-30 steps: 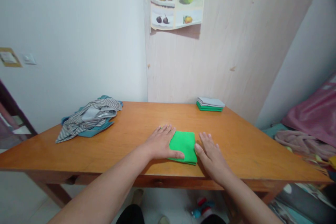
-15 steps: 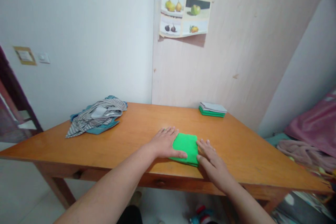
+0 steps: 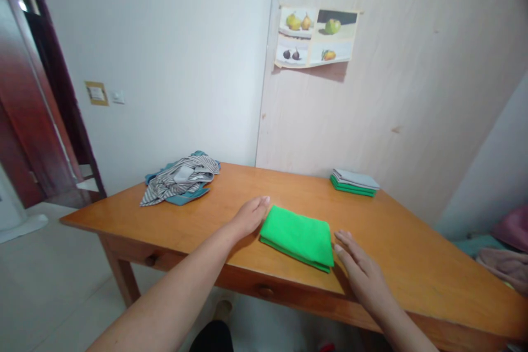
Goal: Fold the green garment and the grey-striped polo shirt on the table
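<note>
A bright green cloth (image 3: 297,235), folded into a flat rectangle, lies near the front edge of the wooden table (image 3: 231,198). My left hand (image 3: 251,216) is at the cloth's left edge, its fingers stretched out and holding nothing; whether it touches the edge I cannot tell. To the right of the cloth is my right hand (image 3: 358,261), open, fingers extended, with a small gap between it and the fabric.
A crumpled heap of striped and blue clothes (image 3: 185,176) lies at the table's back left. At the back right sits a folded stack of grey and green cloths (image 3: 355,181). A fruit poster (image 3: 317,38) hangs on the wall. Drawers with knobs (image 3: 264,289) run below the tabletop.
My left hand has lifted off the top of the green cloth and moved to its left edge. My right hand has drawn slightly away to the right. The view has turned left.
</note>
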Action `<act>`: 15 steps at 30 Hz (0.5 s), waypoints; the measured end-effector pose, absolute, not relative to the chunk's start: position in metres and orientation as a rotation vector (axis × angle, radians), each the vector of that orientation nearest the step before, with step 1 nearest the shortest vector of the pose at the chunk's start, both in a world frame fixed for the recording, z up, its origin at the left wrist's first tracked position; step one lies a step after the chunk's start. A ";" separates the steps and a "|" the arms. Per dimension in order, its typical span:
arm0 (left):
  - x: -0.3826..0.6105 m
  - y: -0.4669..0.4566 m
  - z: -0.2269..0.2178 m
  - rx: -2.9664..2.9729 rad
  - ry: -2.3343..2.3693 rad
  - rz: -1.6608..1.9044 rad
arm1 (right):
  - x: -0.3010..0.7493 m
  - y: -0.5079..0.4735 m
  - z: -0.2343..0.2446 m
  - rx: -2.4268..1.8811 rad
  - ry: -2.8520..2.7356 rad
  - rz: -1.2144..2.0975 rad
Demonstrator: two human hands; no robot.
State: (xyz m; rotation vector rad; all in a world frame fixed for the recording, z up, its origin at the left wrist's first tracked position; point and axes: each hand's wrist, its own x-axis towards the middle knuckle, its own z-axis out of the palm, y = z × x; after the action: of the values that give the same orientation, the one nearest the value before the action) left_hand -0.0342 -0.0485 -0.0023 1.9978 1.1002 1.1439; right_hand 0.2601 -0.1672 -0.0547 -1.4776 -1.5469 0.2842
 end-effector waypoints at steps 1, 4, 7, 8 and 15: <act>-0.036 -0.049 -0.006 1.986 1.089 1.165 | 0.260 -0.167 -0.055 -1.484 -1.553 0.279; -0.038 -0.050 -0.017 1.973 1.095 1.177 | 0.261 -0.164 -0.058 -1.496 -1.578 0.285; -0.036 -0.050 -0.022 1.999 1.140 1.144 | 0.264 -0.159 -0.057 -1.513 -1.563 0.318; -0.035 -0.050 -0.021 2.026 1.152 1.131 | 0.264 -0.156 -0.055 -1.523 -1.553 0.314; -0.015 -0.055 0.009 2.453 1.172 0.845 | 0.231 -0.135 -0.010 -1.501 -1.742 0.060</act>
State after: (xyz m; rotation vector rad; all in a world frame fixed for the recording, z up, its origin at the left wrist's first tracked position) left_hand -0.0151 -0.0552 0.0087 2.4528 1.1718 0.8452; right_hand 0.2312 -0.1349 -0.0095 -1.5013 -1.7421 0.0605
